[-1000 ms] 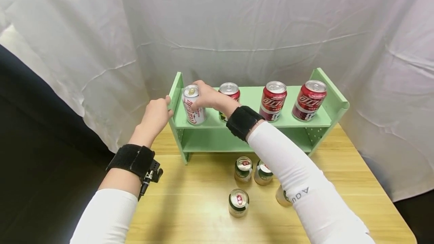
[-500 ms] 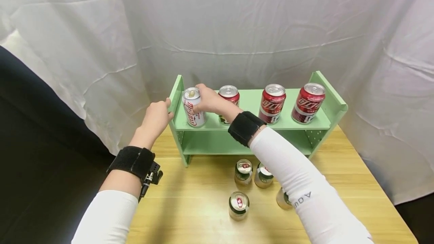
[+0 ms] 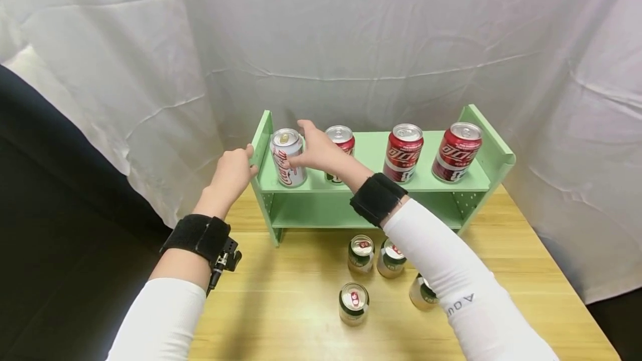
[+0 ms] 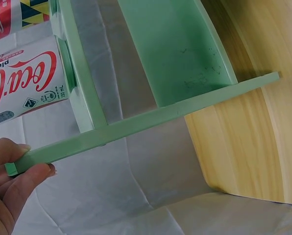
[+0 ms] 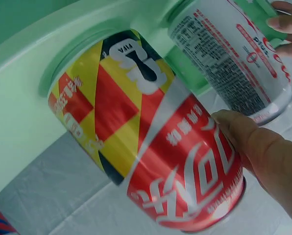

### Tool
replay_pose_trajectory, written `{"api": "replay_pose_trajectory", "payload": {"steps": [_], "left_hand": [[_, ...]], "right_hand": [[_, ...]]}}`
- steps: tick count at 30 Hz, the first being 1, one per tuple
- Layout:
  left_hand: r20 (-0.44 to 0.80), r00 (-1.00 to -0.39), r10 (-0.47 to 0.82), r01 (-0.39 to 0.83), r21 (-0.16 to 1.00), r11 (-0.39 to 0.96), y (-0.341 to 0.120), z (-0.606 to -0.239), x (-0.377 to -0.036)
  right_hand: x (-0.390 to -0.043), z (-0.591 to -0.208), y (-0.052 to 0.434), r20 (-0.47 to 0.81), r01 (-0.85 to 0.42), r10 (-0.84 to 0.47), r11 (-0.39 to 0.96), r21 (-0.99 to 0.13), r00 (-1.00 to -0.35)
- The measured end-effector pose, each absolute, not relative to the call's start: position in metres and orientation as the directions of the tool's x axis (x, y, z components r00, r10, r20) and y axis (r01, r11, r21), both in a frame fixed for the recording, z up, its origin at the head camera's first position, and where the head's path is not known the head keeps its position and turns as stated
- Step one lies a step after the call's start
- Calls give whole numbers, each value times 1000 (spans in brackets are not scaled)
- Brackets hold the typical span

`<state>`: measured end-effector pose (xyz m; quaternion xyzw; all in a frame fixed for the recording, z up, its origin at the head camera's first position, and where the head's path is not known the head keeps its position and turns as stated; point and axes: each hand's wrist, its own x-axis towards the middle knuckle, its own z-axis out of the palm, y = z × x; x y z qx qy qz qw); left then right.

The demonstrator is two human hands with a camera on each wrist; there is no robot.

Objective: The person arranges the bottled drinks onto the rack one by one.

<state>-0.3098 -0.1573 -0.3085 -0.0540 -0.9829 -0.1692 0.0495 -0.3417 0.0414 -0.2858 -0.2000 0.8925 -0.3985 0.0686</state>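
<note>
My left hand [image 3: 229, 174] grips the left side panel [image 3: 262, 133] of a green two-tier shelf; the left wrist view shows thumb and fingers pinching the panel's end [image 4: 26, 160]. A white Coca-Cola can [image 3: 283, 167] stands upright on the upper tier beside that panel. My right hand [image 3: 323, 152] hovers at the can's right side with thumb and fingers spread, a gap showing behind the can. Behind this hand stands a red patterned cola can [image 3: 339, 136], partly hidden. In the right wrist view, my right thumb [image 5: 263, 147] overlaps the red can [image 5: 151, 142].
Two more red cans [image 3: 404, 152] [image 3: 457, 152] stand on the right half of the upper tier. Several green-and-gold cans [image 3: 353, 304] are on the wooden table [image 3: 291, 294] in front, one partly behind my right sleeve. A pale curtain [image 3: 376, 43] hangs behind the shelf.
My right hand has let go of the white can and its fingers have spread, shifting slightly right. The can stays in place, and my left hand keeps its grip on the panel.
</note>
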Motion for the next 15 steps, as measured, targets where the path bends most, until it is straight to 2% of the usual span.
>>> {"api": "replay_pose_trajectory", "payload": {"steps": [15], "left_hand": [[116, -989, 95, 129, 328, 936, -158, -308, -309]], "right_hand": [[-319, -296, 54, 110, -341, -406, 557, -757, -907]]}}
